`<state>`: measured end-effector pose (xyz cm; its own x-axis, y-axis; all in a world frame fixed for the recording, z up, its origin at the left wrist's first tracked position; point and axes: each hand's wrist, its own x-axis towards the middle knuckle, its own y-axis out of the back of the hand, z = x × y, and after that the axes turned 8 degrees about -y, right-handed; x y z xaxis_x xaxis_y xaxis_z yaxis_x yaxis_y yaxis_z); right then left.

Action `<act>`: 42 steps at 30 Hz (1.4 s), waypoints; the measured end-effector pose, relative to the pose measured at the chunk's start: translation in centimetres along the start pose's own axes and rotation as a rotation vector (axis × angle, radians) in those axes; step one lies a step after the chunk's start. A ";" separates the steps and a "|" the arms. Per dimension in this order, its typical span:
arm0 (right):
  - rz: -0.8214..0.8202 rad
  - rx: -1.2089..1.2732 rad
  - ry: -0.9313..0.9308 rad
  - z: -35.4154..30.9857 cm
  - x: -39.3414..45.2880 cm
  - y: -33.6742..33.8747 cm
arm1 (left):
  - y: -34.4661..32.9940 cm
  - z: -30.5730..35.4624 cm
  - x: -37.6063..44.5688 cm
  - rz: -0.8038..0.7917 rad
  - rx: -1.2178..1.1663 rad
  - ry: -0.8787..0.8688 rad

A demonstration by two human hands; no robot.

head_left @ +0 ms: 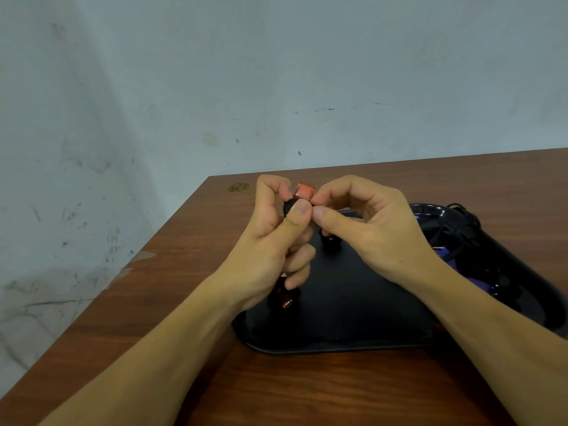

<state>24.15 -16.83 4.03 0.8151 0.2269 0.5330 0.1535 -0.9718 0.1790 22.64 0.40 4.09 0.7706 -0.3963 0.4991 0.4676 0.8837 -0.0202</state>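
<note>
My left hand (276, 229) grips a dark cord-like item whose black knob (290, 204) shows under my thumb; its lower end with a red metallic piece (287, 302) hangs below my fingers over the tray. My right hand (362, 222) pinches a small red cylinder (305, 190) between thumb and forefinger, right against the black knob. Both hands are raised above the black tray (338, 342). How the red cylinder and the black knob meet is hidden by my fingers.
The flat black tray lies on a brown wooden table (184, 256). A small black piece (330, 241) rests on the tray. A black bowl (504, 272) at the right holds dark cords and purple parts. The table's left edge runs diagonally beside a grey wall.
</note>
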 end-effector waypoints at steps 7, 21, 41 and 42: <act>0.083 -0.204 0.167 -0.6 -0.3 -0.5 | -0.9 0.9 0.3 0.131 0.047 0.018; 0.125 -0.013 0.057 -0.7 -0.2 -1.0 | -1.1 0.7 0.2 0.135 -0.128 0.045; 0.250 -0.154 -0.053 -1.1 0.7 1.2 | 0.5 -0.2 0.9 0.216 0.240 -0.053; 0.241 -0.194 -0.091 -1.0 0.7 1.7 | 0.7 -0.2 1.0 0.244 0.259 -0.053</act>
<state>24.37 -18.26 5.54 0.8629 -0.0237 0.5047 -0.1527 -0.9644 0.2158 23.85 0.60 4.41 0.8191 -0.1587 0.5512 0.1424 0.9871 0.0725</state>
